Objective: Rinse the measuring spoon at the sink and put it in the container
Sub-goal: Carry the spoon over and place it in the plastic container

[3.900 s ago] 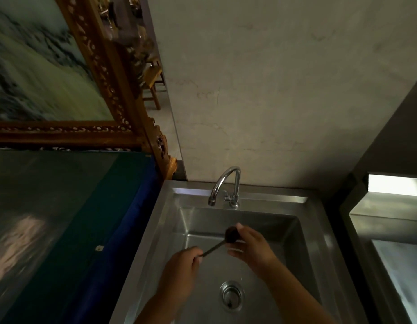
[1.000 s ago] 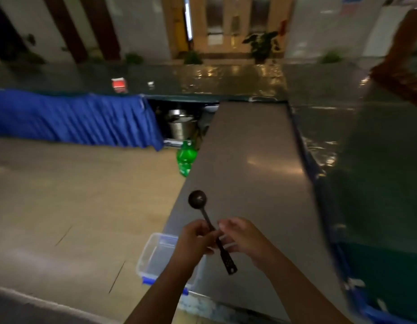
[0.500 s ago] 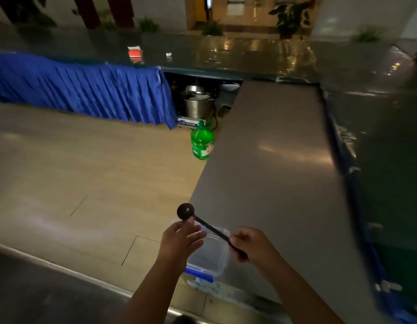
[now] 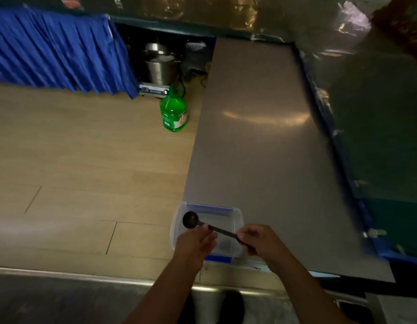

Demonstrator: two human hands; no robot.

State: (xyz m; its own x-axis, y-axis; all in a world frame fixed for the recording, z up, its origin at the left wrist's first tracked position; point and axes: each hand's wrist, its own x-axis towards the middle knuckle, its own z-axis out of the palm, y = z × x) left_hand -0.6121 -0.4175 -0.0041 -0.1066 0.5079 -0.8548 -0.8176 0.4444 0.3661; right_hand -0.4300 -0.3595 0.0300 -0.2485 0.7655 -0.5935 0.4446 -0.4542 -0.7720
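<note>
I have the spoon [image 4: 211, 226] over the open plastic box [image 4: 238, 216], my right hand [image 4: 261, 242] pinched shut on the handle end and my left hand [image 4: 195, 244] loosely curled under the shaft near the bowl. The box sits at the corner of the steel counter [image 4: 254, 136], beside the drop to the floor [image 4: 86, 160]. Released carelessly, the spoon could catch the rim and fall, or nudge the box off.
</note>
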